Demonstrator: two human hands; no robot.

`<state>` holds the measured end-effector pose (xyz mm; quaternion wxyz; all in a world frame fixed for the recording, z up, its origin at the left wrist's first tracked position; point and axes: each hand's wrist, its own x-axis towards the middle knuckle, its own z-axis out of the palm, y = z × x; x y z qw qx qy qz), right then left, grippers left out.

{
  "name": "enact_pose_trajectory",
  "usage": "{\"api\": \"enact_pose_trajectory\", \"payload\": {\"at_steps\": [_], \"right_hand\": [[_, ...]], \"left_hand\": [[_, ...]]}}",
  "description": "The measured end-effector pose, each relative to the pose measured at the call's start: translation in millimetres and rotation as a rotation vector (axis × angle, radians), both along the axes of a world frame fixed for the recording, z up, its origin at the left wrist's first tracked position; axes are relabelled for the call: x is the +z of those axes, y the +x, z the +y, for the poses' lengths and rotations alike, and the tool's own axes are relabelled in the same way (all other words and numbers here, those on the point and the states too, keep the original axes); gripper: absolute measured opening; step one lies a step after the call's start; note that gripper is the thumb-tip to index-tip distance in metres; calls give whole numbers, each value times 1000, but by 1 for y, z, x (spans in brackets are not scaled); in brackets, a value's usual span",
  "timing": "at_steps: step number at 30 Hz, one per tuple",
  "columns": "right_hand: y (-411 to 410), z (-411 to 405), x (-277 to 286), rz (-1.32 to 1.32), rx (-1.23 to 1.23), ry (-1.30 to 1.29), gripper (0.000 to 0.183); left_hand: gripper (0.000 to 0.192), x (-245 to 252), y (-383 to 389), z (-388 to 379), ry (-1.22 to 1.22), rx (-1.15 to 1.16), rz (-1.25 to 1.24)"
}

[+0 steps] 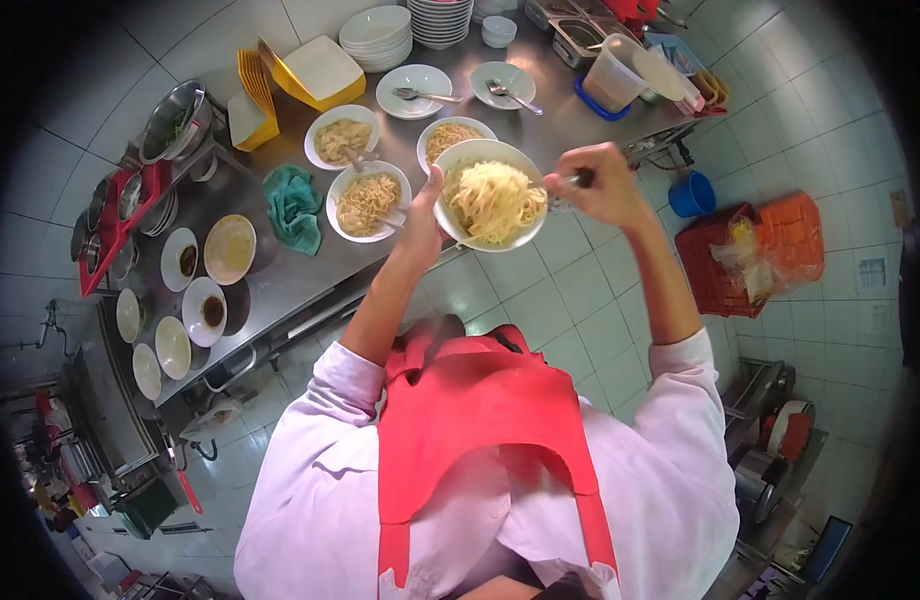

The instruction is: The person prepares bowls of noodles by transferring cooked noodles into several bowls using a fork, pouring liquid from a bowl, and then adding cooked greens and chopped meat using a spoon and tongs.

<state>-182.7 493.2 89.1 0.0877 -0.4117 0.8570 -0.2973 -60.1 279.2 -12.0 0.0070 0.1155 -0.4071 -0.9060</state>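
My left hand (424,225) grips the left rim of a white bowl of noodles (493,199), held up near the front edge of the steel counter. At the bowl's right side, my right hand (598,184) is closed on the handle of a metal utensil (580,178); its far end is hidden at the noodles. Behind the held bowl stands another white bowl of noodles (451,139), partly covered. To the left are a noodle bowl (368,201) and one farther back (343,141), each with a utensil in it.
A green cloth (292,208) lies left of the noodle bowls. Several bowls, some with dark sauce (204,311), stand at the counter's left. Two plates with a spoon (415,91) and a fork (502,85) are behind. A blue-lidded plastic container (613,75) stands at right.
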Motion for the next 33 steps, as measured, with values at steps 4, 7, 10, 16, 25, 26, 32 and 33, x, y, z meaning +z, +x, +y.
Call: {"api": "enact_pose_trajectory", "payload": {"at_steps": [4, 7, 10, 16, 25, 26, 32, 33], "right_hand": [[-4, 29, 41, 629, -11, 179, 23], [11, 13, 49, 602, 41, 166, 21], [7, -1, 2, 418, 158, 69, 16], [-18, 29, -1, -22, 88, -338, 15], [-18, 41, 57, 669, 97, 210, 17], [-10, 43, 66, 669, 100, 209, 17], [-1, 20, 24, 621, 124, 237, 21], [-10, 22, 3, 418, 139, 136, 19]], "left_hand": [[68, -17, -2, -18, -43, 28, -29], [68, -11, -5, -12, -99, 22, 31], [64, 4, -22, 2, -123, -27, -63], [68, -7, -37, 0, -68, -42, -60], [71, -7, -47, 1, -84, -1, -6], [71, -8, -45, 0, -141, 17, 16], [70, 5, -39, 21, -155, -41, 2], [70, 8, -42, 24, -166, -50, -13]]}}
